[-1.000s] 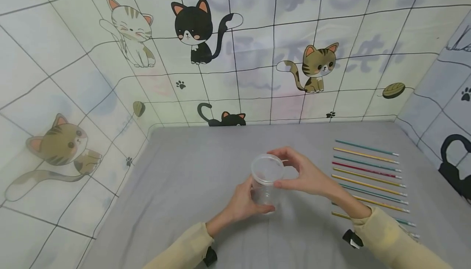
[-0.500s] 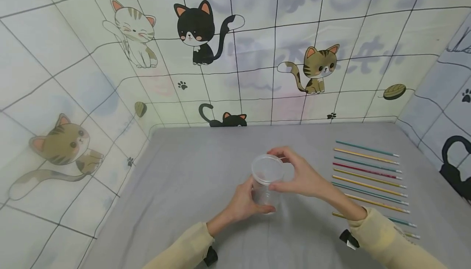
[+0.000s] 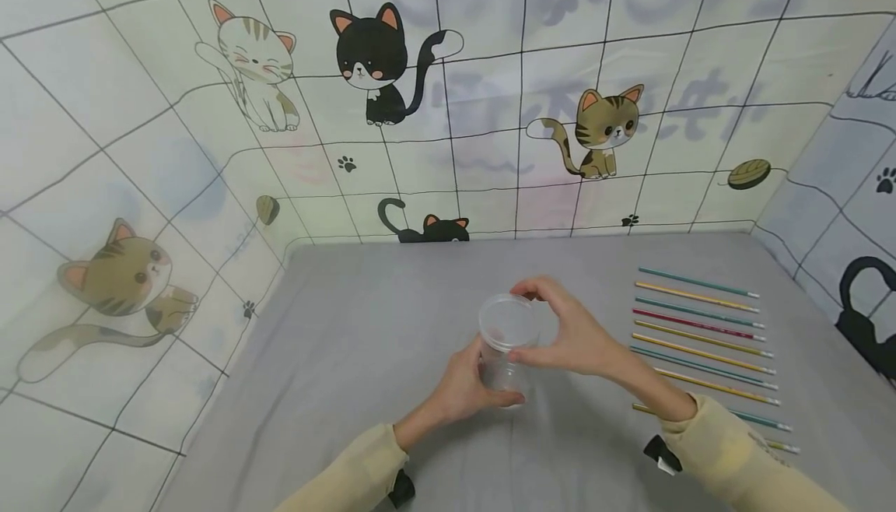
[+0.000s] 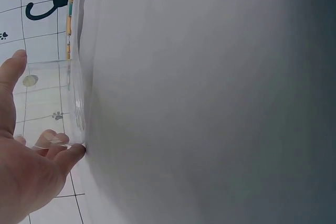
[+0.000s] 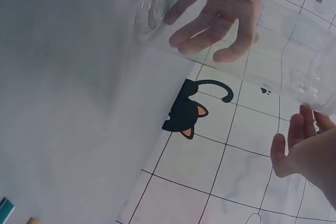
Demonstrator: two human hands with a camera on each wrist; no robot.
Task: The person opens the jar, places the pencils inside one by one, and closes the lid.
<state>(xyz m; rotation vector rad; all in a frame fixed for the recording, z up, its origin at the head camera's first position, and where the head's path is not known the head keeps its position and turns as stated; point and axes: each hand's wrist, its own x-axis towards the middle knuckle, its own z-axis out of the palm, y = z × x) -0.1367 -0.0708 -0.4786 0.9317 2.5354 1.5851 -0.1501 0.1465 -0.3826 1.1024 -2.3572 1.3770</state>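
A clear plastic jar (image 3: 505, 374) stands upright on the grey cloth, with a round translucent lid (image 3: 509, 320) at its top. My left hand (image 3: 460, 386) grips the lower body, thumb on the near side and fingers behind it. At the top, my right hand (image 3: 579, 338) holds the lid's edge between thumb and fingers. The right wrist view shows the jar (image 5: 278, 51) sideways, the left hand's fingers (image 5: 205, 40) seen through its wall. In the left wrist view the jar (image 4: 44, 95) lies between thumb and fingers. No contents show inside.
Several pencils, among them a red pencil (image 3: 696, 324), lie in a row on the right of the grey cloth (image 3: 364, 325), partly beneath the right forearm. A cat-printed curtain (image 3: 483, 107) encloses the back and sides.
The right thumb has slid slightly left along the lid's edge and the right forearm has shifted a little left. The jar and left hand stay in place.
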